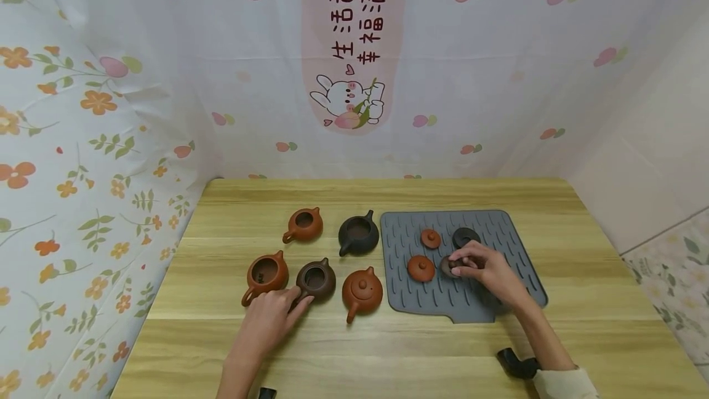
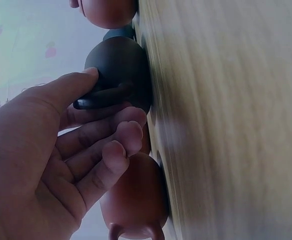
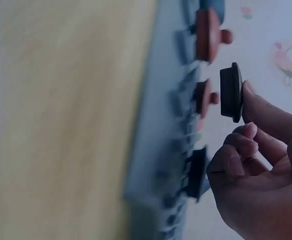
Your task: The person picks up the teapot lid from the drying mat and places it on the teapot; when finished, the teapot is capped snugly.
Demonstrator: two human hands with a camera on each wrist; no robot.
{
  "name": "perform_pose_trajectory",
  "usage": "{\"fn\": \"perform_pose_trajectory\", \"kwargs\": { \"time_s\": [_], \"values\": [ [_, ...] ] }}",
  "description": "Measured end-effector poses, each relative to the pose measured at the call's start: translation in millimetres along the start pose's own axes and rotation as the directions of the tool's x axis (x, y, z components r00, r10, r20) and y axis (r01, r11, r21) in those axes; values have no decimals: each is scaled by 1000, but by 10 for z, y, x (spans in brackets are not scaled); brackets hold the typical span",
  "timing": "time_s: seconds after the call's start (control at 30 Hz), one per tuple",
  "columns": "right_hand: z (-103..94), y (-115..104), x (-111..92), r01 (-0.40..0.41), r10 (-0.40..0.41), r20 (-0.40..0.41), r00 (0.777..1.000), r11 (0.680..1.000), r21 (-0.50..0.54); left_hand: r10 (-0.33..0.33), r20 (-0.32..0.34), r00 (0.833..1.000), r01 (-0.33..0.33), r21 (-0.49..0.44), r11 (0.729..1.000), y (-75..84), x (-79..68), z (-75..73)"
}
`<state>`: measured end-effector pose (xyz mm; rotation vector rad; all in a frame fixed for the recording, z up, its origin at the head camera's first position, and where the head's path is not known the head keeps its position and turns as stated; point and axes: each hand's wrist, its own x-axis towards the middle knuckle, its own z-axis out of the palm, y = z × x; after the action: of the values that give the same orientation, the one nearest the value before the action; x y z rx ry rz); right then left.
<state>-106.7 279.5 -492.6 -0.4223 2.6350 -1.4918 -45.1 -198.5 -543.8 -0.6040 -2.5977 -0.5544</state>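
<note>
A dark brown open teapot [image 1: 317, 288] stands on the table, and my left hand [image 1: 272, 318] holds it at its handle [image 2: 103, 97], with the thumb against the pot's side. Over the grey mat [image 1: 399, 297], my right hand [image 1: 492, 271] pinches a dark brown teapot lid [image 3: 230, 92] by its top. In the right wrist view this lid is raised off the mat. Around it on the mat lie a small orange lid [image 1: 430, 239], a larger orange lid [image 1: 421, 268] and a black lid [image 1: 463, 237]. The lid's knob is hidden by my fingers.
Left of the mat stand an orange open teapot [image 1: 306, 226], a black open teapot [image 1: 359, 236], a reddish open teapot [image 1: 268, 273] and an orange teapot with its lid on [image 1: 362, 292]. A black curved object [image 1: 517, 364] lies by the right forearm.
</note>
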Motion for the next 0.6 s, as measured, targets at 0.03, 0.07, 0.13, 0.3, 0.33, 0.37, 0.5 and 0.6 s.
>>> {"fn": "perform_pose_trajectory", "kwargs": {
  "time_s": [0.03, 0.07, 0.13, 0.3, 0.33, 0.37, 0.5, 0.6],
  "values": [
    [2, -38, 4, -1, 1, 1, 1000, 1000, 4, -1, 5, 1000, 1, 2, 1000, -4, -3, 7],
    [6, -78, 10, -2, 2, -1, 1000, 1000, 7, -7, 11, 1000, 7, 3, 1000, 3, 1, 5],
    [8, -158, 28, -8, 8, 2, 1000, 1000, 17, -17, 27, 999, 17, 6, 1000, -9, -8, 24],
    [48, -352, 89, -20, 19, 23, 1000, 999, 37, -48, 60, 997, 47, 16, 999, -15, -12, 34],
    [65, -383, 101, -17, 16, 29, 999, 999, 40, -47, 53, 997, 47, 14, 999, -5, -7, 24],
    [85, -415, 111, -16, 14, 33, 999, 999, 42, -45, 46, 998, 44, 11, 999, 6, 0, 12],
    [175, -522, 155, -4, 2, 48, 999, 999, 47, -28, 17, 999, 28, -9, 1000, 43, 16, -31],
    [249, -591, 192, 0, -3, 58, 998, 999, 54, -25, 14, 1000, 25, -15, 1000, 45, 11, -37]
  ]
}}
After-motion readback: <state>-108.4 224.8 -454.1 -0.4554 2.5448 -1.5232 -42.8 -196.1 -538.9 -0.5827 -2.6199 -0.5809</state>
